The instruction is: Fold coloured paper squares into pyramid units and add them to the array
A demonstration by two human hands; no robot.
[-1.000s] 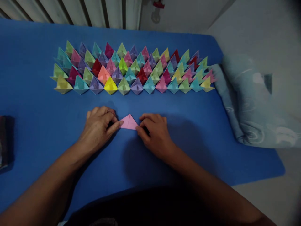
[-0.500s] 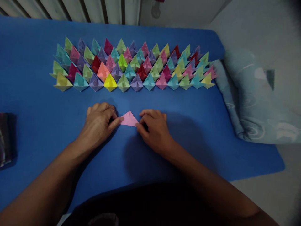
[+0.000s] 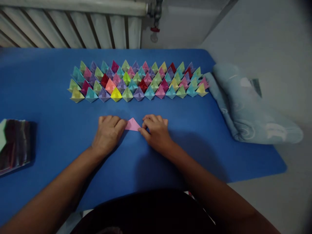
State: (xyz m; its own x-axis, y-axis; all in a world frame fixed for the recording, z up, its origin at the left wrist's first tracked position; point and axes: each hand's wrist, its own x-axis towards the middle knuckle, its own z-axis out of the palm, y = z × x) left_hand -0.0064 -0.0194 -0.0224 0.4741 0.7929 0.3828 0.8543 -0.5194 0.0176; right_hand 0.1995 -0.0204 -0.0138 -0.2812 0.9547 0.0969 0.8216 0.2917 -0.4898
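A small pink folded paper [image 3: 133, 124], shaped like a triangle with its tip pointing away from me, lies on the blue table [image 3: 60, 136]. My left hand [image 3: 110, 131] pinches its left corner, the fingers curled. At the right corner, my right hand [image 3: 155, 131] grips the paper between thumb and curled fingers. Beyond both hands stand rows of colourful origami paper boats [image 3: 127, 95], packed closely together.
A light blue folded blanket [image 3: 251, 120] lies along the table's right side. On the left sits a dark packet with shiny wrapping [image 3: 20, 143]. Behind the table are a white radiator [image 3: 85, 29] and a valve with a red handle [image 3: 155, 29].
The camera view has tilted up, showing more of the radiator and the packet at the left. My left thumb has gone out of sight behind the fingers; both hands stay at the pink paper.
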